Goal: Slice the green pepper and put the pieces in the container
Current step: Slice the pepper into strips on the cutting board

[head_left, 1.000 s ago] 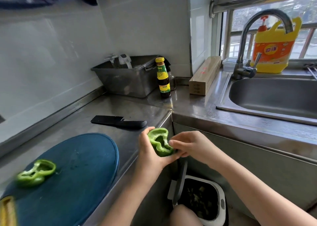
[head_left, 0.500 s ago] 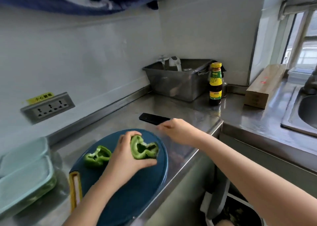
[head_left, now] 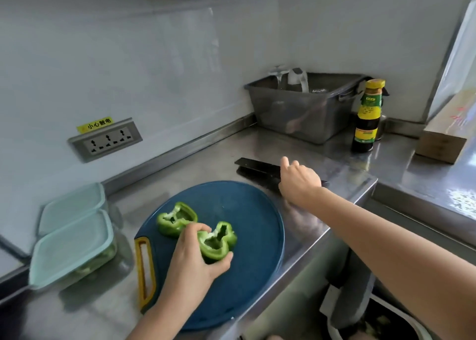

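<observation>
Left hand (head_left: 195, 252) grips pepper half (head_left: 217, 244) on cutting board (head_left: 247, 210); right hand (head_left: 300, 181) over knife (head_left: 257, 167) just behind board, blade pointing left, handle under palm; grasp unclear.

Pepper half (head_left: 216, 244), lower centre: bright green, pale whitish ribs inside. Second pepper half (head_left: 176, 219): same. Cutting board (head_left: 247, 210): dark blue; handle rim (head_left: 138, 270) yellow. Front container lid (head_left: 74, 244), lower left: pale mint. Knife (head_left: 257, 166): black. Bench (head_left: 334, 164): grey steel. Bottle (head_left: 367, 118), upper right: dark, yellow cap, green-and-yellow label.
</observation>
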Motion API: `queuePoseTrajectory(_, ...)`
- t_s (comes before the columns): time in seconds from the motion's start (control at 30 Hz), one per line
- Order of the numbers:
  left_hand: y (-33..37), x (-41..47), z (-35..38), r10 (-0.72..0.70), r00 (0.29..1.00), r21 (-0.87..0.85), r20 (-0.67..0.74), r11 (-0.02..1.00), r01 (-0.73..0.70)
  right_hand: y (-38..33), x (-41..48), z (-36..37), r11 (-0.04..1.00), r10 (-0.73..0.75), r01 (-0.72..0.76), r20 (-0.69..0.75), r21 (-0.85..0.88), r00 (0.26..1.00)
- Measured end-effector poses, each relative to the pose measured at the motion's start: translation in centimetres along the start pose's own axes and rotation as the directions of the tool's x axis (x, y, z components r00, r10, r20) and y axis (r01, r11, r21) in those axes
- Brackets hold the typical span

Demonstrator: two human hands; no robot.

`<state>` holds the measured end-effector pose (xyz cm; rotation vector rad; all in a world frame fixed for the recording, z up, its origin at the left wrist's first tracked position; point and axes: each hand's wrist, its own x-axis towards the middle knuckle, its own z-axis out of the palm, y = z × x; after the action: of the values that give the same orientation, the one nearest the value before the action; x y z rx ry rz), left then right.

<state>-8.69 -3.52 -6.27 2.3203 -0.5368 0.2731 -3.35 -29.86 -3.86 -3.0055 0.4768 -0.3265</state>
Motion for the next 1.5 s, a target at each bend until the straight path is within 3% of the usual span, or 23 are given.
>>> queuePoseTrajectory(0.1, 0.6, 0.4, 0.3, -0.053, 0.998, -0.033, -0.033, 0.998, 0.051, -0.6, -1.8, -1.1, 0.998, -0.055, 0.056, -0.043, 0.021, 0.998)
queuePoseTrajectory(0.2, 1.1, 0.9, 1.1, -0.044, 0.998, -0.030, -0.044, 0.999, 0.043, -1.8, -5.6, -2.2, 0.964, -0.112, 0.119, -0.042, 0.239, 0.993)
queuePoseTrajectory(0.33, 1.6, 1.2, 1.9, -0.016, 0.997, -0.015, -0.071, 1.000, 0.015, -3.7, -11.8, -3.0, 0.845, -0.194, 0.169, -0.003, 0.507, 0.981)
queuePoseTrajectory(0.43, 1.6, 1.3, 2.0, -0.010, 0.997, -0.007, -0.081, 1.000, 0.009, -4.7, -14.6, -1.8, 0.873, -0.206, 0.202, -0.041, 0.444, 0.978)
queuePoseTrajectory(0.5, 1.5, 1.3, 2.0, -0.027, 0.995, 0.006, -0.096, 1.000, 0.028, -5.4, -15.9, -1.3, 0.918, -0.207, 0.234, -0.115, 0.319, 0.971)
queuePoseTrajectory(0.6, 1.1, 1.4, 2.1, -0.027, 0.994, 0.026, -0.103, 0.999, 0.030, -6.3, -16.8, -0.7, 0.953, -0.244, 0.258, -0.101, 0.162, 0.965)
queuePoseTrajectory(0.8, 1.2, 1.6, 2.0, 0.002, 0.996, -0.007, -0.092, 1.000, -0.003, -6.5, -17.5, 0.8, 0.965, -0.233, 0.249, -0.170, 0.078, 0.957)
queuePoseTrajectory(0.97, 1.3, 1.6, 1.8, -0.006, 0.996, -0.035, -0.087, 0.999, 0.003, -6.6, -17.0, 0.7, 0.963, -0.235, 0.243, -0.081, 0.114, 0.969)
queuePoseTrajectory(1.2, 0.9, 1.9, 1.5, -0.025, 0.999, -0.034, -0.039, 0.999, 0.023, -7.9, -17.3, 0.5, 0.971, -0.165, 0.194, -0.198, 0.137, 0.966)
queuePoseTrajectory(1.5, 1.8, 2.1, 0.8, -0.041, 0.999, -0.017, -0.005, 0.999, 0.041, -8.2, -16.9, 0.9, 0.969, -0.197, 0.215, -0.145, 0.123, 0.970)
